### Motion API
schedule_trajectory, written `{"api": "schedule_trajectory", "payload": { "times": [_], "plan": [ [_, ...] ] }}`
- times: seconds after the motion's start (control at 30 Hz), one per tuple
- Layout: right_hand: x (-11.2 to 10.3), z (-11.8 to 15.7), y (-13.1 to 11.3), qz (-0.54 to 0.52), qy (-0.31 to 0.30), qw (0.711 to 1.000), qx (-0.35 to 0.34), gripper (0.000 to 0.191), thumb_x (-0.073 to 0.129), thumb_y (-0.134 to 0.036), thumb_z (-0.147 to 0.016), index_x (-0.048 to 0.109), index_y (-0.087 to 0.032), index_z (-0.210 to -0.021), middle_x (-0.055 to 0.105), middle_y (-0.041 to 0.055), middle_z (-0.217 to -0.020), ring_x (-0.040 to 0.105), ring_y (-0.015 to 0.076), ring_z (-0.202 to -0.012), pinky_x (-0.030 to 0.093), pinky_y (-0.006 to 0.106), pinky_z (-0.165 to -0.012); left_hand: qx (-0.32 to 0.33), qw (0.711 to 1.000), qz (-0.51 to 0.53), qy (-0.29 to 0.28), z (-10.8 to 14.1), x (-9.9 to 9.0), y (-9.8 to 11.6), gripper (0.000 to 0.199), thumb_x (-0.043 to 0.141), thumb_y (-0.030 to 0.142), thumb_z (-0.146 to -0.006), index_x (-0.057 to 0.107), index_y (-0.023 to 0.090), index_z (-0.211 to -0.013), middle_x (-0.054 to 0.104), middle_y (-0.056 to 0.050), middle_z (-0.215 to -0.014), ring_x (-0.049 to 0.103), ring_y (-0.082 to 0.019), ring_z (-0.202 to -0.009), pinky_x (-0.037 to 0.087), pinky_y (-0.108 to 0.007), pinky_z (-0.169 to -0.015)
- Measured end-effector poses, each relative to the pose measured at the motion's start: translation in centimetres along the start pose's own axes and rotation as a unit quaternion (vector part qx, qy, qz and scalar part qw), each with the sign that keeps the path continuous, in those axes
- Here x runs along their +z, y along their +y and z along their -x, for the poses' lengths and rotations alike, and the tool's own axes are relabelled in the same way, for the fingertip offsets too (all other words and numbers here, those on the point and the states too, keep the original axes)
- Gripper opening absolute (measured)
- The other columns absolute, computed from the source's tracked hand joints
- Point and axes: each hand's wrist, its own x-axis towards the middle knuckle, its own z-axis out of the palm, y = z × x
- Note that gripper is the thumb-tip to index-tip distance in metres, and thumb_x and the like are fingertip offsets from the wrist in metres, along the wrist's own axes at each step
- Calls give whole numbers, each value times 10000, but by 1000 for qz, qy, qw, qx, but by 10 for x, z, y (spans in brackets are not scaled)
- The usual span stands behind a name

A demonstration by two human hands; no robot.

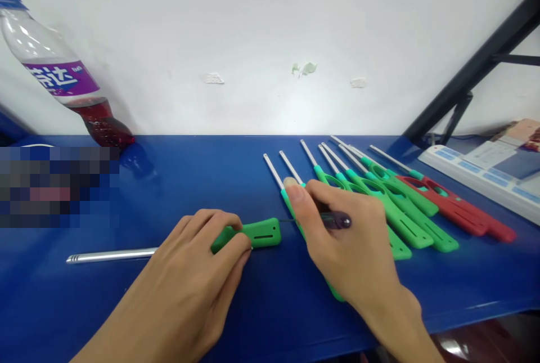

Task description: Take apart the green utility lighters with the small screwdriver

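My left hand [198, 273] grips a green lighter [265, 233] that lies sideways on the blue table, its long metal tube [112, 255] pointing left. The lighter's trigger area is hidden under my fingers. Just right of the handle end, my right hand [350, 239] is closed around a dark purple tool handle [337, 220]; a thin shaft from it reaches toward the end of the green handle. Whether the tip touches the handle is too small to tell. Several green lighters [405, 219] lie beside and partly beneath my right hand, tubes pointing away.
Red lighters [459, 211] lie at the right of the green ones. A white power strip [481, 174] and a black metal frame [472, 70] stand farther right. A soda bottle [63, 76] is at the back left, near a blurred patch. A white wall [253, 25] rises behind the table [189, 177].
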Motion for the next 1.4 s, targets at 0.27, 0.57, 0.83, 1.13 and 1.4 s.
{"api": "schedule_trajectory", "payload": {
  "times": [0.27, 0.57, 0.83, 1.13, 1.4],
  "plan": [
    [6, 1, 11, 46, -120, 992, 13, 294, 669, -404, -1068, 655, -240, -824, 639, -30, -789, 603, 145, -669, 388, 312, -643, 30, 999, 11, -17, 3, -1, 3, 238, 490, 110, -1056, 606, 211, -876, 627, -51, -922, 499, -241, -866, 455, -434, -829],
    [9, 3, 13, 83, -196, 977, 5, 178, 659, -359, -1069, 752, -246, -966, 743, 5, -987, 727, 202, -822, 463, 345, -705, 29, 999, -24, -29, 1, 5, 0, 329, 446, 129, -1057, 706, 224, -880, 668, -49, -874, 512, -262, -815, 407, -433, -767],
    [8, 3, 10, 84, -205, 975, 13, 251, 646, -455, -1072, 793, -252, -1054, 740, 19, -1051, 746, 232, -928, 515, 380, -837, -11, 998, -63, 14, 5, -2, -3, 229, 458, 156, -1067, 675, 192, -1133, 623, -74, -985, 530, -273, -904, 443, -456, -848],
    [8, 5, 9, 75, -234, 969, 34, 371, 626, -530, -1074, 781, -218, -1200, 728, 56, -1101, 735, 283, -1015, 510, 448, -967, -64, 987, -139, -55, 34, 7, -51, 379, 490, 336, -1085, 573, 253, -1445, 646, -125, -1278, 648, -355, -1054, 513, -519, -871],
    [7, 2, 11, 75, -263, 961, 31, 392, 496, -471, -1145, 771, -235, -994, 718, 41, -1006, 738, 271, -971, 492, 442, -945, -101, 966, -225, -72, 23, -3, -46, 453, 329, 295, -1087, 612, 205, -1430, 685, -149, -1224, 689, -326, -803, 541, -508, -744]
  ]
}}
